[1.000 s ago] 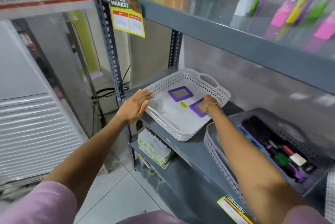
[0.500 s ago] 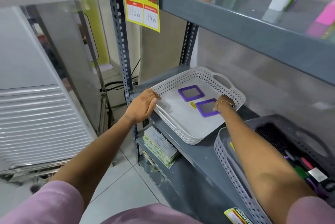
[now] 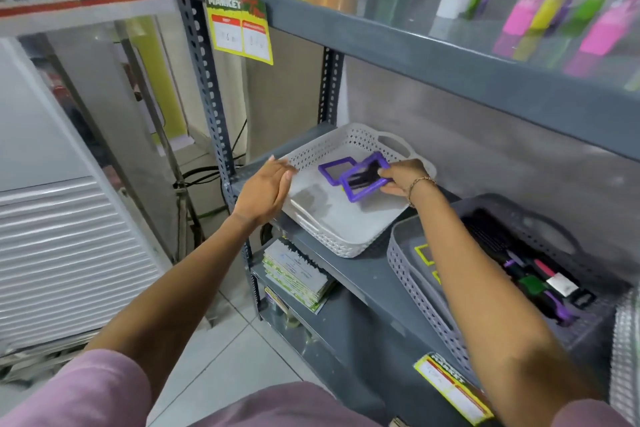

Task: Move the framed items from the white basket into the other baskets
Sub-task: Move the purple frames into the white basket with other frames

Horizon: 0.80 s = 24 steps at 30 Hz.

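Above white basket (image 3: pixel 346 239), purple frame (image 3: pixel 363 182) seemingly now lifted

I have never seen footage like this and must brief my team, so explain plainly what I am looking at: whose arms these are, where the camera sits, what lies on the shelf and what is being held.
There is no machine here. The two arms belong to a person wearing a camera on the head, so the single view looks forward and down at their own hands.

They stand at a grey metal shelf. On it sits a white basket, and beside it a grey basket with brushes and small items inside.

The right hand has a grip on one purple framed item, lifted and tilted above the white basket. A second purple framed item lies flat inside it. The left hand is open and empty at the basket's near corner; whether it touches the rim is unclear.
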{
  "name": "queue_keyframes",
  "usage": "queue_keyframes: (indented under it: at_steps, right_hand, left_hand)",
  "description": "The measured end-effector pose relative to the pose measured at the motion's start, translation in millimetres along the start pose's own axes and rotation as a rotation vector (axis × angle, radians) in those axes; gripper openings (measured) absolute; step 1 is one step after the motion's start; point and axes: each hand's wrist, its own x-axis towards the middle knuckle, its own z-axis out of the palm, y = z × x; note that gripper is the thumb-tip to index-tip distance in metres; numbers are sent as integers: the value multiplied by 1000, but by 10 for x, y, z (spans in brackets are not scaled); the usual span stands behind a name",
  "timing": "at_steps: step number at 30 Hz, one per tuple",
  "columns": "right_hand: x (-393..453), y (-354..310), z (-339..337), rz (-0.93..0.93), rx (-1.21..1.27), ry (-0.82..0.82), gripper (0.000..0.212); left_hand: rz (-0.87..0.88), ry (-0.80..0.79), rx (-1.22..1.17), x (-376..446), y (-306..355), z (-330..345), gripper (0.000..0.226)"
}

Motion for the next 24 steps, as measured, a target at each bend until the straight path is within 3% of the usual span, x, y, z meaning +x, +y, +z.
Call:
queue_keyframes:
  at_steps: [3, 5, 7, 11, 14, 18, 22, 24]
  right_hand:
    - [-373, 26, -335, -62, 144, 52, 1]
    - [-630, 91, -630, -86, 223, 129, 10]
    - [-918, 210, -989, -80, 314, 230, 19]
    - [-1385, 525, -1654, -49, 453, 364, 13]
    - [-1730, 811, -2100, -74, 502, 568, 12]
    - [-2194, 1174, -2565, -103, 579, 740, 24]
    - [-2528, 1406, -2899, -90, 582, 741, 7]
    - [-2631, 1547, -3061, -49, 526, 742, 28]
  left_hand:
    - [21, 66, -114, 80, 506, 22, 38]
    - [68, 62, -177, 73, 916, 100, 38]
    - [141, 34, -216, -34, 1369, 241, 38]
    - [269, -55, -296, -463, 2132, 540, 37]
    - [373, -133, -310, -873, 2541, 762, 37]
    - [486, -233, -276, -1249, 2890, 987, 38]
    - [498, -230, -190, -1339, 2996, 1110, 34]
    - [488, -224, -154, -1377, 2994, 1156, 39]
